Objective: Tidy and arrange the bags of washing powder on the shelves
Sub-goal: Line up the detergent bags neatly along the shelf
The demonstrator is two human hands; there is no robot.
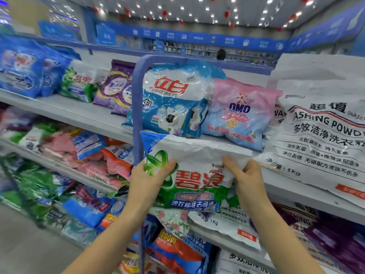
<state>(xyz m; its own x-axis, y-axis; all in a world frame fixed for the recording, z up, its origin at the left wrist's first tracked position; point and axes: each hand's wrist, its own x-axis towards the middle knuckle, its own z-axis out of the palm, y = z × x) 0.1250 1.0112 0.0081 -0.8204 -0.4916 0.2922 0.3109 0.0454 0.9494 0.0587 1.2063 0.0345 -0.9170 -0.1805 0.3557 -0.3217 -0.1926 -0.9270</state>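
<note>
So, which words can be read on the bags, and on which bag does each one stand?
"碧浪": held green-and-white plastic bag.
"立白": blue-and-white plastic bag.
"OMO": pink plastic bag.
"ASHING POWD", "1Kg": large white plastic bag.
Too blurred to read: blue wall signs.

1. big white woven sack (324, 135), right: cut by frame edge.
2. blue plastic bags (21, 72), far left: blurred, print unreadable.
3. white-and-green plastic powder bag (197, 175), near: hides the fingers of the left hand (150, 178).
4. blue wall signs (197, 37), far: too small to read.
</note>
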